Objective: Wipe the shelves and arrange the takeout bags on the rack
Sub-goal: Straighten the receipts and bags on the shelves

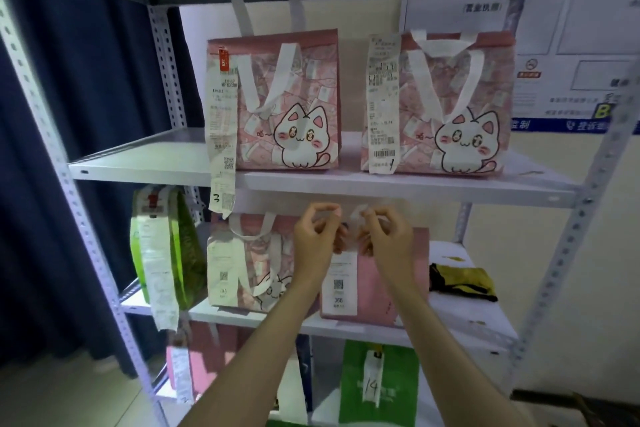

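A plain pink takeout bag [410, 274] with a receipt marked 366 [343, 282] stands on the middle shelf [460, 322] of a grey metal rack. My left hand [317, 236] and my right hand [384, 236] are raised side by side above the bag's top, just under the upper shelf [381, 185]. Each hand pinches the bag's thin white handle between thumb and fingers. A yellow-and-black cloth [464, 279] lies crumpled on the same shelf to the bag's right.
Two pink cat-print bags [294, 107] [460, 107] with long receipts stand on the upper shelf. Another cat bag [249, 263] and a green bag [180, 253] stand left of the plain pink bag. Below are a pink bag [204, 364] and a green bag marked 14 [377, 385].
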### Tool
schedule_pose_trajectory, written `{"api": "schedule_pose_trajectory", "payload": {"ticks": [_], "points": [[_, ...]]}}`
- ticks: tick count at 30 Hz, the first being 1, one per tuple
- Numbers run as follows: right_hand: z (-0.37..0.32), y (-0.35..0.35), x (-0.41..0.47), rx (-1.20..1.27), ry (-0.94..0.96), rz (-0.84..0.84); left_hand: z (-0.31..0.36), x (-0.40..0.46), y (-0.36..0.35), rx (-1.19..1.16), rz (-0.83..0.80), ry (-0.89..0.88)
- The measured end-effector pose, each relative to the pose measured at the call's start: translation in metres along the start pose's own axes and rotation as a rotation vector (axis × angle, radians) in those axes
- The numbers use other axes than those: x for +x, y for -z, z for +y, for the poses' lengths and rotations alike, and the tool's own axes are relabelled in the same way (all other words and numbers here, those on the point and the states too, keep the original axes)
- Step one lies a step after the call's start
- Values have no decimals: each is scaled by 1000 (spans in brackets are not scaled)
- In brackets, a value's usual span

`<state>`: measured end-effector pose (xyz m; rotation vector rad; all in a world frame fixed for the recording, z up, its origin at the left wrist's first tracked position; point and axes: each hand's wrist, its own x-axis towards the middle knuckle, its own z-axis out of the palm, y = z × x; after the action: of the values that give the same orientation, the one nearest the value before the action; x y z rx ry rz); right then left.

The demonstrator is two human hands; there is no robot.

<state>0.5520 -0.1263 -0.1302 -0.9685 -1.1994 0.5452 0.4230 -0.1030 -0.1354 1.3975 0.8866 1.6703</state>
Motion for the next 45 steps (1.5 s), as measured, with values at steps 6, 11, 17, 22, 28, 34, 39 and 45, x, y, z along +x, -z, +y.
{"api": "schedule_pose_trajectory", "payload": {"ticks": [6,11,17,22,28,34,39,45], "points": [[43,-47,-41,-9,-167,-109,-34,-14,59,119,52,113],[76,-104,-74,-41,-260,-194,-61,-23,130,140,120,194],[104,-190,-110,-56,-355,-241,-88,-22,228,116,150,272],[122,-266,-131,-116,-415,-252,-104,-13,313,138,188,324],[128,-346,-137,-169,-404,-211,-115,10,392,270,308,304],[117,-394,-119,-180,-373,-139,-108,54,429,291,292,246],[122,-406,-116,-205,-388,-82,-114,65,439,216,233,304],[138,-408,-126,-229,-422,-54,-130,60,455,191,175,364]]}}
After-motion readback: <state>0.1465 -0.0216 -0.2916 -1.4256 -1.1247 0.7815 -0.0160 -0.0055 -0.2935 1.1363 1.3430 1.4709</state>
